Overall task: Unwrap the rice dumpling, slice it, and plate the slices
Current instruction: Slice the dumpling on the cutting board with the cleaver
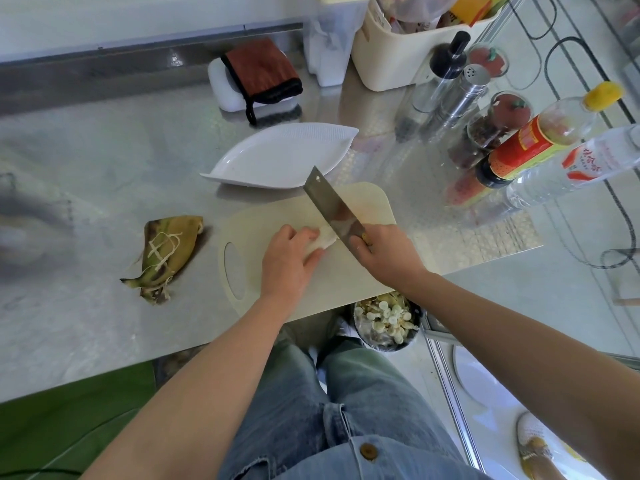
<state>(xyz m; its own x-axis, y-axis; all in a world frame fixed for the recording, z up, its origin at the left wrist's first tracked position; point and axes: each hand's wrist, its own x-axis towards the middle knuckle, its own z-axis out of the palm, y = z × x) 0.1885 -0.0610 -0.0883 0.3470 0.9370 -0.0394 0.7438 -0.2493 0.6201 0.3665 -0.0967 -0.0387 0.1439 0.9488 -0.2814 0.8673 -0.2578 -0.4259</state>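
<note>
A left hand (289, 261) curls over the unwrapped rice dumpling (323, 239) on the cutting board (367, 199) as the right hand (388, 256) grips a cleaver (332, 206) at its right end (soft, sticky rice, likely to squash, so best steadied lightly), white plate (277, 161) waiting just beyond.

A steel counter (104, 161) runs to a raised steel ledge (104, 69) along its back edge, under a pale wall (121, 15); beyond its right edge, seemingly a glass tabletop (540, 292).
</note>
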